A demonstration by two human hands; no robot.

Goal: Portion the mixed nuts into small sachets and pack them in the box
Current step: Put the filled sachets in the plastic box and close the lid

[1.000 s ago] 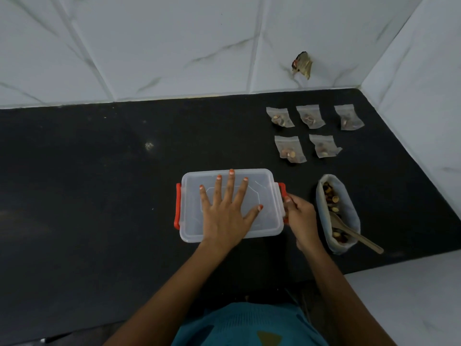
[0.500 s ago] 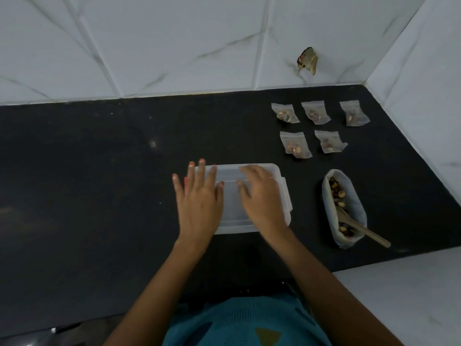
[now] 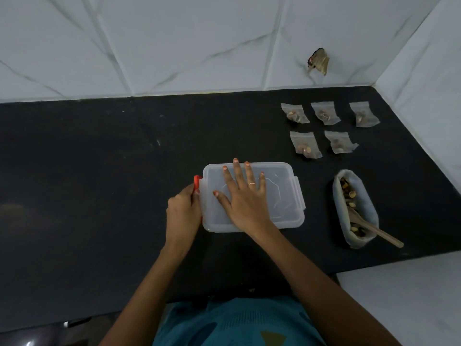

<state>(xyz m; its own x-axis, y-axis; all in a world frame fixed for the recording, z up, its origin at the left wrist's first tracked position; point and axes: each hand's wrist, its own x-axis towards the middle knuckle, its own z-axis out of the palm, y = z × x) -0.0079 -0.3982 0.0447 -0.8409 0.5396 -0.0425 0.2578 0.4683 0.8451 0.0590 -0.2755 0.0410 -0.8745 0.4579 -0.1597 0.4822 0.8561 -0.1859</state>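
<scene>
Right hand point(image 3: 245, 198): you are pressing it flat on the lid of the clear box point(image 3: 282, 193), palm down, fingers straight and spread wide. A thin ring point(image 3: 252, 184) is showing on one finger.

Left hand point(image 3: 183, 216): you are holding it just left of the right one, against the box's left end. Its fingers are curled in and pinching the orange clasp point(image 3: 197, 181).

The box is sitting lidded on the black counter point(image 3: 99, 171), directly under your right palm. The hazy lid is hiding whatever is inside; cannot tell.

Right of your right hand, well apart from the box, an open bag of mixed nuts point(image 3: 369, 208) is lying on the counter. A wooden spoon point(image 3: 381, 233) is resting in it, its handle poking out over the near end.

Beyond your fingertips and off to the right, five small sachets point(image 3: 305, 144) are lying flat, two in the nearer row and three in the farther. Each is showing a few nuts, and none are touching.

Past them, white marbled wall tiles point(image 3: 174, 46) are closing off the counter.
</scene>
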